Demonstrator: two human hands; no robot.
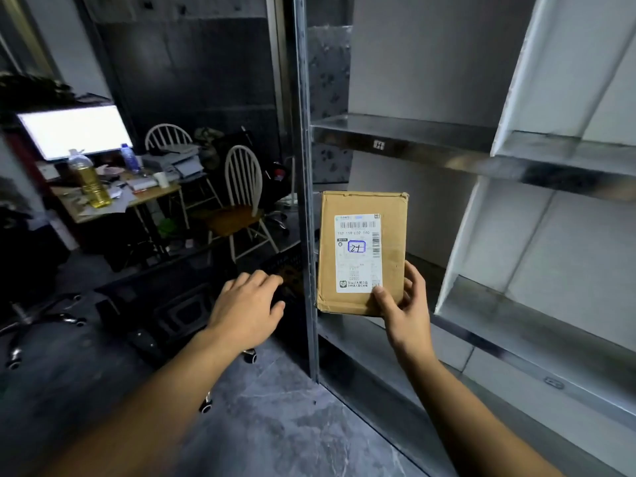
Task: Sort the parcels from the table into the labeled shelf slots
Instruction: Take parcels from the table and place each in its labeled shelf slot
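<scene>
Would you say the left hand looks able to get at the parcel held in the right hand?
Probably yes. The left hand hovers open beside the parcel, whose left edge is bare; the right hand pinches only its lower right corner. The shelf post between them seems to stand behind.

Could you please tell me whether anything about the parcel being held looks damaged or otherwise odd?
Yes, slightly. The cardboard parcel, pinched at its lower right corner by the right hand, has a crumpled, torn top right corner and a creased lower left edge. Its shipping label looks intact and lies flat.
</scene>
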